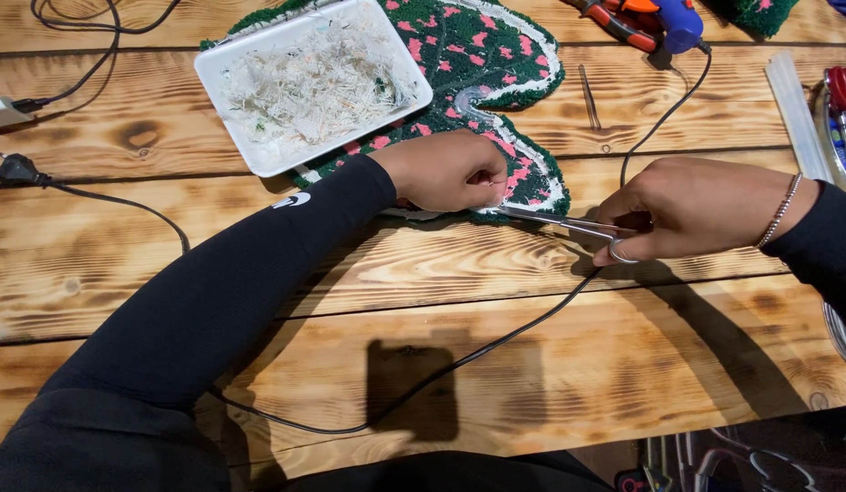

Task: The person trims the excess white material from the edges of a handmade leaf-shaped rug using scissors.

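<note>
The left hand pinches the near edge of a green tufted rug with pink spots and a white border. The right hand grips scissors, blades pointing at that pinched edge. The rug stretches away from both hands on the wooden table, under a white tray of yarn trimmings.

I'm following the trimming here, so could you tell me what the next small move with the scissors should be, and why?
Probably one short snip along the white border. The right hand holds the scissors with their tips at the edge of the tufted rug, just where the left hand pinches it down.
</note>
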